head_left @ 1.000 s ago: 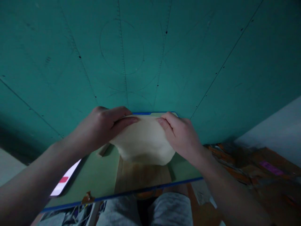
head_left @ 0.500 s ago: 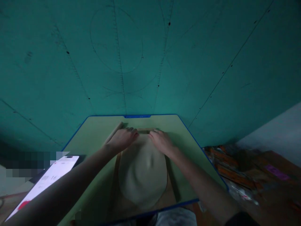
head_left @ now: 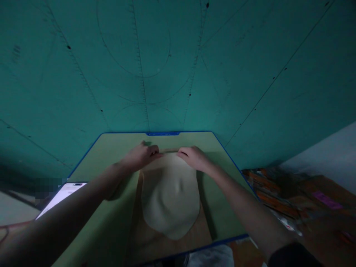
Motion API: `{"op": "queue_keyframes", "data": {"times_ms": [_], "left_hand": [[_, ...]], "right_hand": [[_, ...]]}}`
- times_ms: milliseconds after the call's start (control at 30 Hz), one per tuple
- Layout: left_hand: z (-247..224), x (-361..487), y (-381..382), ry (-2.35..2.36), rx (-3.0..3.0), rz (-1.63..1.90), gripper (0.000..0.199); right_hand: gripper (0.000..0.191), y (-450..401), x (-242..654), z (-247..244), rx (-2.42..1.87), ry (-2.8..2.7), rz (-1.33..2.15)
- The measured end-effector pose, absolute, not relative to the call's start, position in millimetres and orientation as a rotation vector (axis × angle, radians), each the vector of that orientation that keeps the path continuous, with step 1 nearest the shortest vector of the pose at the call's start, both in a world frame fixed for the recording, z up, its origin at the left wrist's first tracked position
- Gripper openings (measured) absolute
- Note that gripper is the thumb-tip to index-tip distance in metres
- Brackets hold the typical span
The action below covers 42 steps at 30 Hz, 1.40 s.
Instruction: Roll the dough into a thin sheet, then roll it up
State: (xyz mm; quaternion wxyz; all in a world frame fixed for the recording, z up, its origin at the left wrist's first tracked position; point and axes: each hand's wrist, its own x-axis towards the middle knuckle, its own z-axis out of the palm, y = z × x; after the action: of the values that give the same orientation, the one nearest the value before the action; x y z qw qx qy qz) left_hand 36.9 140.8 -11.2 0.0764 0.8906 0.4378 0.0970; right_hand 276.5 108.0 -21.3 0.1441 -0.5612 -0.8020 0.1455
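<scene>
A flat pale sheet of dough lies on a wooden board, its surface slightly dented and wavy. My left hand pinches the sheet's far edge on the left. On the right of that same edge, my right hand has its fingers closed on the sheet. The far edge of the board shows between the two hands. A rolling pin is mostly hidden behind my left hand and forearm.
Board and sheet rest on a pale green table with a blue rim. A lit phone lies at the left, partly behind my left forearm. Beyond is a green wall with drawn lines. Cardboard boxes stand at the right.
The sheet's far edge has come up closer to the board's far edge, with both hands still on it. The view has shifted slightly, and less of the phone shows.
</scene>
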Motion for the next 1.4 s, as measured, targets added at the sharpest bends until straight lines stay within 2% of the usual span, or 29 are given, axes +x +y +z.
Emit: {"op": "queue_keyframes", "data": {"times_ms": [300, 500, 567, 667, 767, 833, 900, 1033, 1133, 1300, 1400], "left_hand": [[64, 14, 71, 1.108, 2.512, 0.509, 0.046], [107, -2, 40, 1.034, 2.497, 0.586, 0.051], [100, 1, 50, 1.06, 2.502, 0.588, 0.052], [67, 13, 84, 1.169, 2.54, 0.444, 0.047], [25, 23, 122, 1.317, 2.672, 0.266, 0.034], [5, 25, 130, 1.376, 2.73, 0.206, 0.033], [-7, 22, 116, 1.324, 2.786, 0.239, 0.033], [-11, 22, 48, 0.965, 2.937, 0.279, 0.016], [-11, 28, 22, 0.839, 2.913, 0.254, 0.018], [-24, 32, 81, 1.445, 2.79, 0.436, 0.035], [-35, 28, 114, 1.387, 2.723, 0.331, 0.032]], "right_hand": [[0.032, 38, 278, 49, -1.235, -2.167, 0.657], [0.034, 2, 276, 97, -1.156, -2.104, 0.81], [0.035, 12, 275, 91, -1.141, -2.11, 0.859], [0.035, 47, 276, 56, -1.198, -2.179, 0.892], [0.024, 84, 281, 8, -1.501, -2.212, 0.68], [0.016, 97, 288, -17, -1.65, -2.216, 0.482], [0.016, 97, 295, -32, -1.664, -2.242, 0.385], [0.02, 80, 301, -36, -1.645, -2.303, 0.364], [0.02, 74, 294, -34, -1.669, -2.328, 0.397], [0.015, 84, 281, -41, -1.612, -2.261, 0.493], [0.017, 93, 279, -40, -1.606, -2.139, 0.668]]}}
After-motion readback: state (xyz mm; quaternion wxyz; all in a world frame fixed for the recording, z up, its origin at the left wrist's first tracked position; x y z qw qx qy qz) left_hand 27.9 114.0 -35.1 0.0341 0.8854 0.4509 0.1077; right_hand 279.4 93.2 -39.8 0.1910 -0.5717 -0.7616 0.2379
